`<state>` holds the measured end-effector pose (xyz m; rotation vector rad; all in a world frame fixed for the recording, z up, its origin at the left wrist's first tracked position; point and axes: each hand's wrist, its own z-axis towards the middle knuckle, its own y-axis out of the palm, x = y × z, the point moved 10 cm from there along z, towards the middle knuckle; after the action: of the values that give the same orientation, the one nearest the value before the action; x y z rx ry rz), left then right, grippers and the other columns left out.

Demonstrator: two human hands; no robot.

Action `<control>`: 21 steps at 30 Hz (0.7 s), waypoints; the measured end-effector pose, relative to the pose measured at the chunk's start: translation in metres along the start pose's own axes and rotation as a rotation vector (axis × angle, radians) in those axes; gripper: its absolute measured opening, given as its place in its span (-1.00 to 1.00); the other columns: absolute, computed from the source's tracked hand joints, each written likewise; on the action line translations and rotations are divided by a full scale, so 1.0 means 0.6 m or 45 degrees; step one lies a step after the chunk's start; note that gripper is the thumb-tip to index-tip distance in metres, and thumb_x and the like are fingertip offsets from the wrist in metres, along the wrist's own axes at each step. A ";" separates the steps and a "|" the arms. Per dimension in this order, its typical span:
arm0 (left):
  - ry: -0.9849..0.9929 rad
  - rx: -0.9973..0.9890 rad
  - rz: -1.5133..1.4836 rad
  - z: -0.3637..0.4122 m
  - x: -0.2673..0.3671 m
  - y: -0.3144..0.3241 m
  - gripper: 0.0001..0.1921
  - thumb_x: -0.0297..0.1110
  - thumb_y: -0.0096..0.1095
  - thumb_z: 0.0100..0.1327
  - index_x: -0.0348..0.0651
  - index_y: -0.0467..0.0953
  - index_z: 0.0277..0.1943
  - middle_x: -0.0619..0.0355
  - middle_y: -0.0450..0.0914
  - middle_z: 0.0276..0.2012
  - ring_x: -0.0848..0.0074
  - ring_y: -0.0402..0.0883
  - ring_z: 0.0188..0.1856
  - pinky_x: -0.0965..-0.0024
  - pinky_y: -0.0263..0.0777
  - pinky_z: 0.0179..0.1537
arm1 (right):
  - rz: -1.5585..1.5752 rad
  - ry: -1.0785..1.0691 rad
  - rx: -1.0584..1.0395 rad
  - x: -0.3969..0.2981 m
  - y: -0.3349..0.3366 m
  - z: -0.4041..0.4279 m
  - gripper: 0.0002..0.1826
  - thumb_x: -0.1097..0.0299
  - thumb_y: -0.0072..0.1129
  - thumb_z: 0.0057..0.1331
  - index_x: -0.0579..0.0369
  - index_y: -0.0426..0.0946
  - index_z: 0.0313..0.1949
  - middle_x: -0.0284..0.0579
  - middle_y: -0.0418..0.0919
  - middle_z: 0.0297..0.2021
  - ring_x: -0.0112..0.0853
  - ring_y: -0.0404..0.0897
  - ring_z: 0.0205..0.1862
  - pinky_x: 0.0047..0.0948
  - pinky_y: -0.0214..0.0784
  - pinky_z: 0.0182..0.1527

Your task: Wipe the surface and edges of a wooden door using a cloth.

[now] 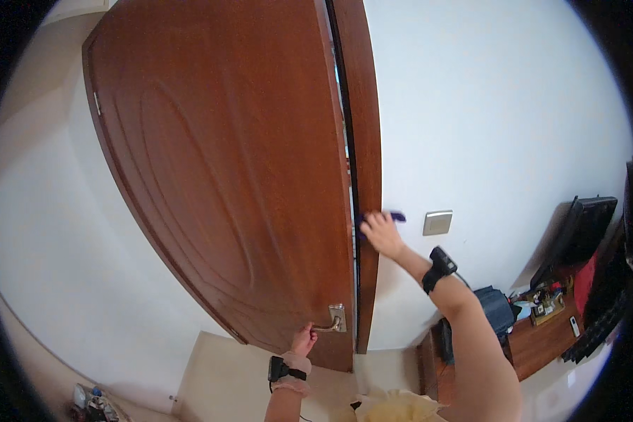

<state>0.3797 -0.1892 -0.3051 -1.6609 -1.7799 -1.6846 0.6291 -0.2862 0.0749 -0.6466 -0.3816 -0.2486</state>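
My left hand (pixel 305 339) grips the end of the metal lever handle (pixel 336 319) low on a brown wooden door (pixel 205 158). The door stands slightly ajar, with a narrow gap along its edge. My right hand (pixel 382 232) presses a dark purple cloth (pixel 398 217) against the wooden door frame (pixel 368 274); most of the cloth is hidden under the fingers. Each forearm carries a strapped-on black device, the left one (pixel 277 368) over a pink cuff and the right one (pixel 442 261) on bare skin.
A light switch (pixel 438 222) is on the white wall right of the frame. Farther right, a wooden desk (pixel 543 340) holds a dark bag (pixel 490 308), a tray of small items (pixel 547 305) and a black monitor or television (pixel 580 235). Several items (pixel 96 403) lie at lower left.
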 end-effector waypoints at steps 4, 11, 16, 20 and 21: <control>0.037 0.040 0.124 -0.079 0.010 -0.080 -0.85 -0.31 0.06 0.40 -0.21 0.46 -0.18 0.22 0.38 -0.44 0.62 0.37 -0.51 0.60 0.29 -0.53 | 0.212 0.072 -0.289 -0.087 0.062 -0.153 -0.74 0.46 -0.01 0.12 0.11 0.39 -0.15 0.00 0.40 -0.14 -0.15 0.36 -0.04 -0.15 0.16 0.00; 0.175 0.098 0.512 -0.251 0.074 -0.111 -0.77 -0.25 0.18 0.34 -0.16 0.44 -0.06 0.33 0.34 -0.54 0.70 0.33 -0.53 0.63 0.21 -0.58 | 0.213 1.054 -0.083 0.093 -0.011 -0.343 -0.14 0.64 0.08 0.00 0.29 -0.01 0.34 0.01 0.36 -0.17 -0.10 0.34 -0.13 -0.13 0.15 -0.10; 0.362 0.223 0.188 -0.355 0.084 -0.223 -0.75 -0.20 0.15 0.35 -0.16 0.43 -0.06 0.23 0.51 -0.44 0.66 0.43 -0.50 0.60 0.27 -0.53 | 0.072 1.139 -0.028 0.138 -0.025 -0.320 -0.06 0.65 0.07 0.03 0.28 -0.16 0.40 0.01 0.37 -0.14 -0.11 0.34 -0.15 -0.16 0.16 -0.11; 0.277 0.428 -0.248 -0.448 0.028 -0.335 -0.72 -0.15 0.12 0.36 -0.17 0.42 -0.05 0.09 0.58 -0.37 0.59 0.49 -0.46 0.60 0.33 -0.48 | 0.083 1.224 -0.030 0.168 -0.022 -0.321 -0.10 0.61 0.07 0.09 0.26 -0.14 0.40 0.02 0.37 -0.14 -0.11 0.34 -0.12 -0.14 0.16 -0.09; 0.229 0.504 -0.193 -0.475 0.002 -0.404 -0.72 -0.16 0.06 0.37 -0.16 0.40 -0.03 0.11 0.53 -0.36 0.55 0.48 -0.41 0.54 0.37 -0.42 | 0.152 1.262 0.120 0.167 -0.031 -0.310 -0.20 0.58 0.07 0.13 0.26 -0.04 0.36 0.04 0.37 -0.14 -0.09 0.34 -0.11 -0.12 0.16 -0.07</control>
<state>0.0426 -0.3460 -0.3469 -1.1986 -2.0263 -1.3659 0.7628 -0.4277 -0.0098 -0.3854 0.5922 -0.4004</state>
